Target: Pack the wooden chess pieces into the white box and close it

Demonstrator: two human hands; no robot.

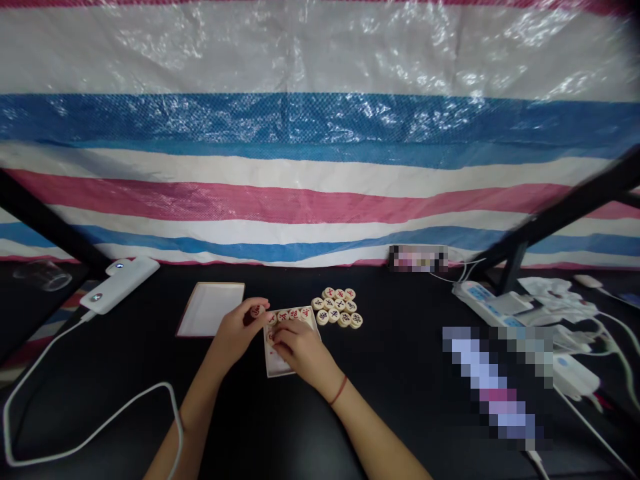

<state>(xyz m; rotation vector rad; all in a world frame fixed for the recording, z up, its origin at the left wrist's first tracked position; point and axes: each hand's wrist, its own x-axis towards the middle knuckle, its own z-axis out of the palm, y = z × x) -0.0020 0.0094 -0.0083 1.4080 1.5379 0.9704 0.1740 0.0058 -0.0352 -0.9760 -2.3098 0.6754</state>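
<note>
Between the thumb and fingers of my left hand is a round Chinese chess piece with a red character, held at the upper left corner of a shallow white box. Inside the box, a row of red-marked chess pieces lies along the far side. My right hand reaches into the box from the right, its fingertips closed on another chess piece that is partly covered. Right of the box sit several stacked chess pieces, with red characters at the back and dark ones in front.
The box lid lies to the left. A white power bank with a looping white cable is farther left, near a clear cup. At right are a power strip, chargers and cables. A striped plastic sheet hangs behind the black table.
</note>
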